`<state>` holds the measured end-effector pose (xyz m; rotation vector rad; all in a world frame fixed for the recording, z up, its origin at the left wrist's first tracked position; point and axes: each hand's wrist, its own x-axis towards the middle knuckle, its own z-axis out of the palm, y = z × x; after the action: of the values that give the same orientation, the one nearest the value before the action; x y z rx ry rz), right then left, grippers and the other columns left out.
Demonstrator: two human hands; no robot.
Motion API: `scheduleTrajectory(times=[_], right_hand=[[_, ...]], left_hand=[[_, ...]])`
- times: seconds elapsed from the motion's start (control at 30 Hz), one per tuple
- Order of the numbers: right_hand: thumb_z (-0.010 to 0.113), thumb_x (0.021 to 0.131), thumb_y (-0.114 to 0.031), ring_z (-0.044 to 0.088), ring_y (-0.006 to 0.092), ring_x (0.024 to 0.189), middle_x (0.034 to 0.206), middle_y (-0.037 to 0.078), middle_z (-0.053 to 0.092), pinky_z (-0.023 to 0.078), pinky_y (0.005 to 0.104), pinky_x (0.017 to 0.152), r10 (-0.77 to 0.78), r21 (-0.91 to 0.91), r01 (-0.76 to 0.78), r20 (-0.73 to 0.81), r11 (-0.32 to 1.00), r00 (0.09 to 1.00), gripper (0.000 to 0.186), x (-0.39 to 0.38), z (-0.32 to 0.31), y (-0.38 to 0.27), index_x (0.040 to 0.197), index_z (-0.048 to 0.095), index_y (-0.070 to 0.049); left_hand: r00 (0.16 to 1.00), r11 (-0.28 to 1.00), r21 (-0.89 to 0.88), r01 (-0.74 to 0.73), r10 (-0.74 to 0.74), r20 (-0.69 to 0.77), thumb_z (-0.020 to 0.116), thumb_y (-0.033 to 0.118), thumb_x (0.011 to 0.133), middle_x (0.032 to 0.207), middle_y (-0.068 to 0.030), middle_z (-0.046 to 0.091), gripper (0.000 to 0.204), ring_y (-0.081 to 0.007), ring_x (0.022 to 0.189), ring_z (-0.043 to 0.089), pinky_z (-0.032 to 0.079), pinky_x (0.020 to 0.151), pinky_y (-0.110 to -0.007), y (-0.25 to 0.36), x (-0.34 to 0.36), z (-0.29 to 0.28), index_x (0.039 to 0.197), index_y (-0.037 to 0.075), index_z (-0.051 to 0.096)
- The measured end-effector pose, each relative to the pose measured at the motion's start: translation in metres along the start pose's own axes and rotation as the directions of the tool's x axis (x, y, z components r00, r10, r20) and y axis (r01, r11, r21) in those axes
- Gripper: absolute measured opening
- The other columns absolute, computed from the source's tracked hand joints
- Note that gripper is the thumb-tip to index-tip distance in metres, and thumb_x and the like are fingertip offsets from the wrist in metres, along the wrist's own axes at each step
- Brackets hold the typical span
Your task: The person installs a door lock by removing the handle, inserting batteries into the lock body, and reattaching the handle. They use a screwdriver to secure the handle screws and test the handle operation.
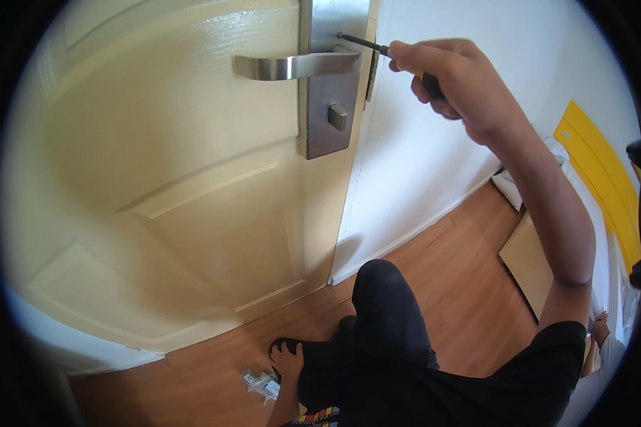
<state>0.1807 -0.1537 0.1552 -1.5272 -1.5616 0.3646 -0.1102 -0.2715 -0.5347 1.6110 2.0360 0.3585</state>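
Observation:
My right hand (449,78) is wrapped round the dark handle of a screwdriver (363,43). Its thin shaft points left, and the tip meets a screw on the upper part of a brushed-metal door lock plate (322,107). Just below the tip, a curved lever handle (285,67) sticks out to the left, and lower on the plate is a small thumb-turn knob (337,117). Down by the floor, my left hand (286,361) rests with fingers spread on my dark shoe or foot, holding nothing.
The cream panelled door (214,192) fills the left, beside a white wall (434,149). Small plastic packets (261,385) lie on the wood floor (449,285) near my left hand. At right are a yellow panel (598,167), a pale board (530,260) and part of another person (605,349).

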Motion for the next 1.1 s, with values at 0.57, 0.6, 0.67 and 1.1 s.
scheduleTrajectory(times=[0.57,0.6,0.67,1.1], right_hand=[[0.07,0.096,-0.019,0.052,0.0135,0.053,0.072,0.004,0.057,0.046,0.0293,0.051,-0.717,-0.857,0.429,0.106,0.286,0.689,0.024,-0.002,0.014,0.013,0.111,0.066,-0.002],[0.071,0.096,-0.019,0.054,0.015,0.053,0.072,0.006,0.059,0.047,0.0304,0.052,-0.747,-0.882,0.431,0.154,0.192,0.647,0.023,-0.001,0.014,0.015,0.111,0.066,-0.002],[0.072,0.096,-0.019,0.057,0.0182,0.054,0.073,0.008,0.061,0.049,0.0326,0.053,-0.749,-0.859,0.443,0.114,0.256,0.653,0.023,-0.002,0.014,0.018,0.11,0.068,-0.001],[0.076,0.093,-0.027,0.064,0.0235,0.051,0.064,0.014,0.068,0.05,0.0344,0.053,-0.673,-0.631,0.461,-0.135,0.624,0.727,0.031,-0.006,0.01,0.02,0.102,0.077,0.003]], left_hand=[[0.993,0.993,0.093,0.07,-0.079,0.088,0.056,0.058,0.096,0.153,-0.027,0.044,0.072,-0.0452,0.141,0.04,0.032,0.116,-0.06,-0.001,0.006,0.009,0.145,0.005,0.058],[0.994,0.992,0.106,0.064,-0.073,0.083,0.056,0.058,0.096,0.153,-0.0271,0.044,0.072,-0.0454,0.141,0.04,0.033,0.116,-0.06,-0.001,0.006,0.01,0.145,0.005,0.058],[0.994,0.991,0.117,0.067,-0.077,0.083,0.055,0.058,0.097,0.153,-0.0274,0.044,0.072,-0.0458,0.141,0.041,0.034,0.115,-0.06,-0.003,0.006,0.013,0.145,0.005,0.058],[0.736,0.741,-0.278,-0.611,0.404,-0.543,0.074,0.023,0.093,0.127,-0.0212,0.067,0.043,-0.0424,0.12,0.062,0.05,0.105,-0.049,0.201,0.034,-0.149,0.131,0.004,0.068]])
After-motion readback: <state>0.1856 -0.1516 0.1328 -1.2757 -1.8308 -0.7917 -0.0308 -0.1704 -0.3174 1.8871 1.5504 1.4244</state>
